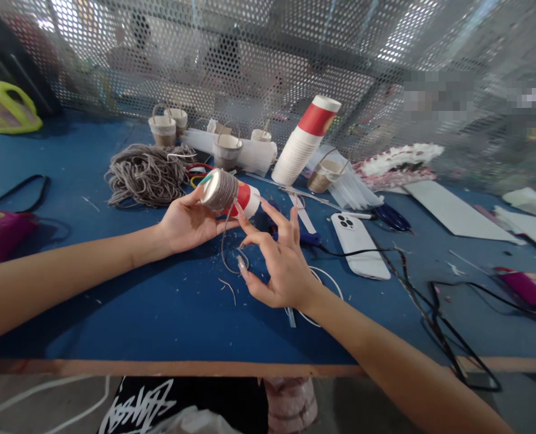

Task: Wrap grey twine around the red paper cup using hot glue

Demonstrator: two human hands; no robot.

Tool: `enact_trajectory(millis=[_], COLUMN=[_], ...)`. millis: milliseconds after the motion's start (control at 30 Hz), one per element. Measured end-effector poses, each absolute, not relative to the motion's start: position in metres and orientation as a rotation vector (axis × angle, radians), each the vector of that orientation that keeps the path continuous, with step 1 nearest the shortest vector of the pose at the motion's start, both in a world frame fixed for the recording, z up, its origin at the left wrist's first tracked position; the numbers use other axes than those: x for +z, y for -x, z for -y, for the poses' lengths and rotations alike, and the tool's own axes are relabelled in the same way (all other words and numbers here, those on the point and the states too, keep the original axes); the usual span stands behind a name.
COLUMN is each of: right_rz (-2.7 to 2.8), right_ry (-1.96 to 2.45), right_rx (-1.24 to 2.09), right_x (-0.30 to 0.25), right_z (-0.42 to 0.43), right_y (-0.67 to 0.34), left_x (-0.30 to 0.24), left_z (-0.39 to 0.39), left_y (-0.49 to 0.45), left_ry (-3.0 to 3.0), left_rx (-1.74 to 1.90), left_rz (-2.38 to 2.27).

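My left hand [189, 222] is wrapped around a paper cup [248, 201] that lies tilted on its side, its base toward the left. Grey cord [225, 189] is wound in close rows around the base half, while the red and white rim half is bare. A loose tail of the cord hangs below the cup and curls near my right thumb. My right hand [280, 259] is beside the rim with its fingers spread, the index fingertip close to or touching the last winding. I see nothing gripped between its fingers.
Behind the hands lie a grey cord heap [148, 175], a leaning paper cup stack [301, 144] and several small cord-wrapped baskets, one basket [228, 150] among them. A white phone [360, 246], glue sticks [356, 190] and a black cable [406, 271] are on the right.
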State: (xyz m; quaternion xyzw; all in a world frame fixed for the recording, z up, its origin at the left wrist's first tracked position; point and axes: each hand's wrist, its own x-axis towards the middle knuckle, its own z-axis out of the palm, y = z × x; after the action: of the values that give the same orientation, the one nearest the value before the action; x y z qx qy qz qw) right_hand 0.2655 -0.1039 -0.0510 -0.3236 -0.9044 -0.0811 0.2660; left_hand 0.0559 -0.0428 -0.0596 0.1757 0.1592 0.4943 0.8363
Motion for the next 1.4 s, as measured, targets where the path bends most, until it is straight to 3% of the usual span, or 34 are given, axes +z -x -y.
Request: enact_trajectory(millis=[333, 733, 1000, 1200, 1400], right_rz=[2.357, 2.237, 1.932, 2.109, 2.223], right_ry=[0.677, 0.371, 0.354, 0.348, 0.335], right_rx=[-0.224, -0.001, -0.010, -0.062, 0.035], right_x=[-0.050, -0.049, -0.058, -0.059, -0.060], right_z=[0.104, 0.107, 0.073, 0.062, 0.070], right_y=[-0.265, -0.268, -0.278, -0.291, -0.288], left_x=[-0.065, -0.075, -0.082, -0.088, -0.087], left_z=[0.037, 0.020, 0.010, 0.020, 0.027], left_y=[-0.054, -0.042, -0.033, -0.039, -0.041], left_ry=[-0.418, -0.666, -1.150, -1.699, -1.883], left_rx=[1.028, 1.117, 1.081, 1.090, 1.129], left_rz=[-0.319, -0.420, -0.404, -0.424, -0.459])
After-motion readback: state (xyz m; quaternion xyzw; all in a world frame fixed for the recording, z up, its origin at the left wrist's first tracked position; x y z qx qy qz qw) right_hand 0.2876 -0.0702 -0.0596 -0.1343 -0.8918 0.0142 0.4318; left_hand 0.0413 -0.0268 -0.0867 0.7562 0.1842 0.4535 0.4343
